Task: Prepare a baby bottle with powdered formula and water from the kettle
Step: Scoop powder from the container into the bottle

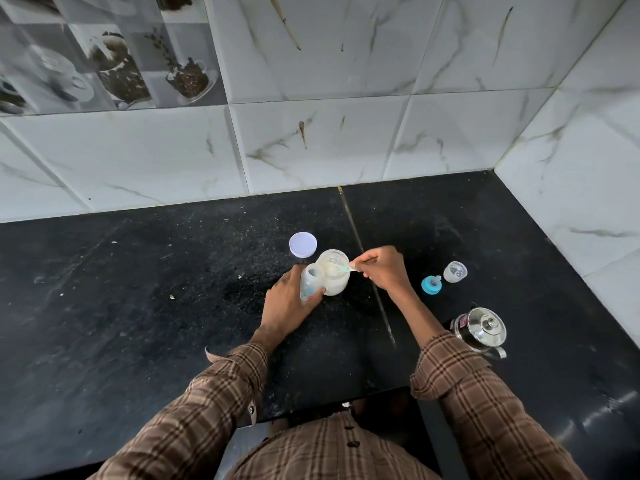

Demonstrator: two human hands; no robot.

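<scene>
A brown plaid shirt (332,448) with dark brown and cream stripes, long sleeves to the wrists, cuffs buttoned, dark buttons down the front placket.

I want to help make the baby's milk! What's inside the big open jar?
The jar holds pale, creamy powder. The bowl of a small scoop dips into it, held by the right hand. How deep the powder goes is hidden by the bottle in front.

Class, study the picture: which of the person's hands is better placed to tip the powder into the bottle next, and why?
The right hand: it pinches the scoop, whose bowl sits in the open formula jar beside the bottle. The left hand is busy, gripping that bottle.
</scene>
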